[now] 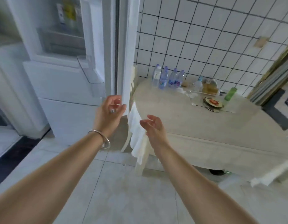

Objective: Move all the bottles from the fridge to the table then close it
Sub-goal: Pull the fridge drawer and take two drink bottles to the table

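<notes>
Several clear water bottles with purple labels stand in a row at the back left of the round table, against the tiled wall. The fridge door hangs open, its white edge facing me, with an empty clear door shelf on its inner side. My left hand, a metal bangle on its wrist, is at the lower edge of the door, fingers loosely curled and holding nothing. My right hand hovers with relaxed fingers beside the table's near left edge, also empty.
A white cloth hangs over a chair by the table. On the table lie a green bottle, a small clear bottle, a plate and clutter. The fridge body stands left; pale floor tiles lie below.
</notes>
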The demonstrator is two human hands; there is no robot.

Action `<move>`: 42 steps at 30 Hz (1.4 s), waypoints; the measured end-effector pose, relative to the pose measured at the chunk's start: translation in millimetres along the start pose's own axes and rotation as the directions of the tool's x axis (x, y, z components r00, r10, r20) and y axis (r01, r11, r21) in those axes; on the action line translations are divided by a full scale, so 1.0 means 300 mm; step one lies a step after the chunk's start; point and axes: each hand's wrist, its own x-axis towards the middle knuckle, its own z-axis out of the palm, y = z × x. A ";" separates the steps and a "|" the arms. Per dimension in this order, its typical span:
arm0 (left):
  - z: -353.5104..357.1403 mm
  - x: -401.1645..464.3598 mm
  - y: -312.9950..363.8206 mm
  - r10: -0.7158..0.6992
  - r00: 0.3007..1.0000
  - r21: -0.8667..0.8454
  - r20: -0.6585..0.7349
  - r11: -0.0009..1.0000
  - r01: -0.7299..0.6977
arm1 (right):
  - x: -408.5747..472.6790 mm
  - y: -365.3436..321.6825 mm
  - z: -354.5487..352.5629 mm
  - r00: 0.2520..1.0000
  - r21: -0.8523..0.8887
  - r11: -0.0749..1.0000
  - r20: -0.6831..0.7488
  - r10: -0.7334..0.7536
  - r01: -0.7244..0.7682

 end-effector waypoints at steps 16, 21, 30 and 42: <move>-0.863 0.583 -0.318 -0.080 0.985 0.041 -0.152 0.995 0.087 | 0.304 -0.346 1.075 0.977 -0.047 0.987 0.155 -0.144 0.153; -1.017 0.857 -0.395 -0.070 0.984 0.029 -0.161 0.997 0.076 | 0.499 -0.438 1.326 0.971 -0.120 0.970 0.140 -0.194 0.211; -1.079 1.383 -0.586 -0.031 0.986 0.036 -0.163 0.999 0.038 | 1.048 -0.582 1.653 0.952 -0.082 0.955 0.142 -0.271 0.284; -1.057 2.165 -0.801 -0.092 0.977 -0.037 -0.190 0.996 0.087 | 1.803 -0.777 1.942 0.971 -0.116 0.967 0.111 -0.213 0.225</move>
